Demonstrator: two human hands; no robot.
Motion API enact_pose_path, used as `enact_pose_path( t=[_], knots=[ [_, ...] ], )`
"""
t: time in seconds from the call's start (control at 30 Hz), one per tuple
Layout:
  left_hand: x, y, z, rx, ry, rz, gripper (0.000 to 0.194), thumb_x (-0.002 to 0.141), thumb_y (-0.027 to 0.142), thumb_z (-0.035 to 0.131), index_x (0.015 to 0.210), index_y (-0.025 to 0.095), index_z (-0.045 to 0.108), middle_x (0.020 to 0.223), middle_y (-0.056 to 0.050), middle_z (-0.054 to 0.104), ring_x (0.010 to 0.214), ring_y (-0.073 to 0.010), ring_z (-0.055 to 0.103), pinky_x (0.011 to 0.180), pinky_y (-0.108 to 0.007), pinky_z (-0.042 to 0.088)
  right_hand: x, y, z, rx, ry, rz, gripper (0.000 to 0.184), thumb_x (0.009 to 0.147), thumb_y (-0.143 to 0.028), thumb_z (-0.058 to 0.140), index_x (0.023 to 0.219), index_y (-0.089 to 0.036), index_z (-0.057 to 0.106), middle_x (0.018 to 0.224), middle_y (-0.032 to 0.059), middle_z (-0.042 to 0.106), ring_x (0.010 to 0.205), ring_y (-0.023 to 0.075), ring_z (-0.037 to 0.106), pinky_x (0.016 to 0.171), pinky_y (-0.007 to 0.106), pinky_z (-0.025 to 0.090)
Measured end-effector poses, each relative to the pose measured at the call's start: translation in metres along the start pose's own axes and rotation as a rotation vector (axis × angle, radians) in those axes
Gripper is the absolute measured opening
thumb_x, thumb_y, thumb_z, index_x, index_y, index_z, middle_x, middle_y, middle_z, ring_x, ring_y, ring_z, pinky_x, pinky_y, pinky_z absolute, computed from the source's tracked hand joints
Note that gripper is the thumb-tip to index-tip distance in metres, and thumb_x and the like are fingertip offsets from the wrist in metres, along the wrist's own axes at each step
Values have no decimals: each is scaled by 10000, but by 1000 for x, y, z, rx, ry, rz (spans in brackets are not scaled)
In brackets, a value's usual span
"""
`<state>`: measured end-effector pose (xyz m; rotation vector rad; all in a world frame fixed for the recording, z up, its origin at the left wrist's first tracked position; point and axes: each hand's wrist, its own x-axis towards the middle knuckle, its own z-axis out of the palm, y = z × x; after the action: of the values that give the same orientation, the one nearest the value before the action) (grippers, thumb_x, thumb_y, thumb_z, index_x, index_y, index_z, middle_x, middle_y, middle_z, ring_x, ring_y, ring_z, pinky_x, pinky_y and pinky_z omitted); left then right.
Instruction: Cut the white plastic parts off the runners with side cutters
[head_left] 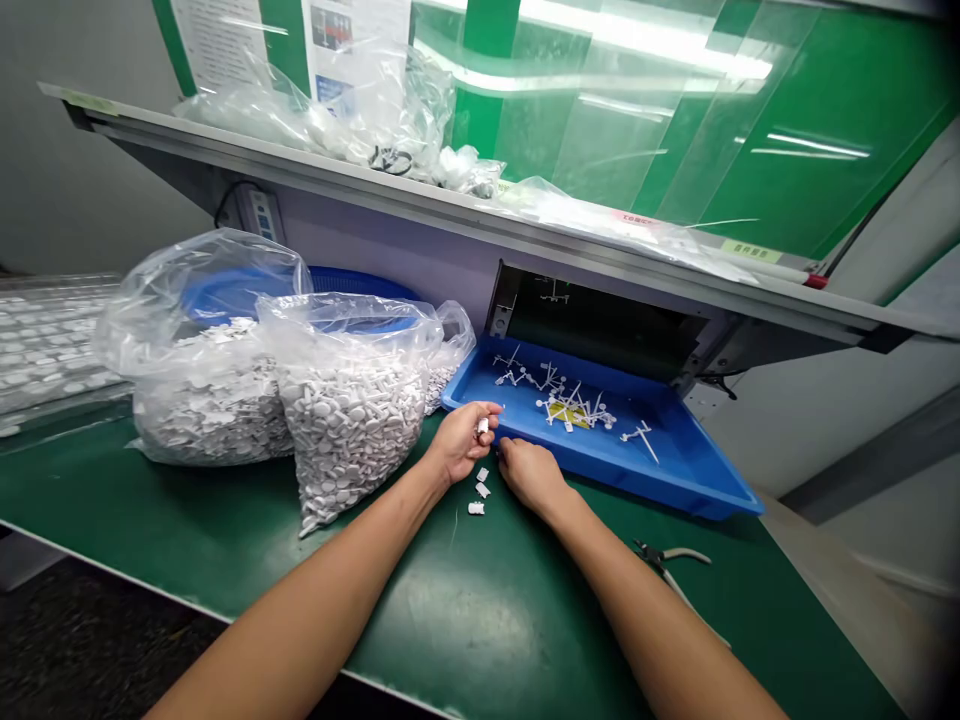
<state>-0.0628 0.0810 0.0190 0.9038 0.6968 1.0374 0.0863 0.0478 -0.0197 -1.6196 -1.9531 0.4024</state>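
My left hand (459, 443) is closed, palm partly up, around a small white plastic part (483, 426) that shows between the fingers. Beside it, at the near edge of the blue tray (637, 478), my right hand (531, 472) is curled with its knuckles up. Its fingertips are turned away, so whatever they may hold is hidden. Just below the hands, several white plastic pieces (476, 509) lie on the green table mat (450, 610). Inside the tray are branching white plastic sprues (570, 405), some over a yellow patch.
Clear plastic bags full of small white parts (352, 420) stand left of my hands. Clear trays of white parts (52, 340) are at far left, and a blue basket (360, 283) is behind the bags. Nippers (675, 570) lie by my right forearm. A shelf (450, 205) overhangs the back.
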Motion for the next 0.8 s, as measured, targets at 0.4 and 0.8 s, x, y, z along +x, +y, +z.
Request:
enact_pose_path(
  t=[0.4, 0.8],
  knots=[
    [-23, -31, 31, 491, -113, 226, 151, 745, 291, 692, 726, 147, 734, 726, -38, 699, 702, -158, 610, 636, -205, 446, -46, 12, -17, 932, 257, 178, 375, 815, -491, 648, 1002, -176, 568, 831, 54, 695, 708, 185, 688, 624, 304, 588],
    [-22, -55, 37, 714, 34, 334, 183, 811, 313, 628, 802, 153, 717, 734, -23, 698, 654, -138, 583, 596, -202, 425, -43, 16, -26, 898, 254, 232, 208, 766, -329, 620, 889, -175, 686, 660, 1, 647, 542, 126, 588, 505, 231, 506]
  ],
)
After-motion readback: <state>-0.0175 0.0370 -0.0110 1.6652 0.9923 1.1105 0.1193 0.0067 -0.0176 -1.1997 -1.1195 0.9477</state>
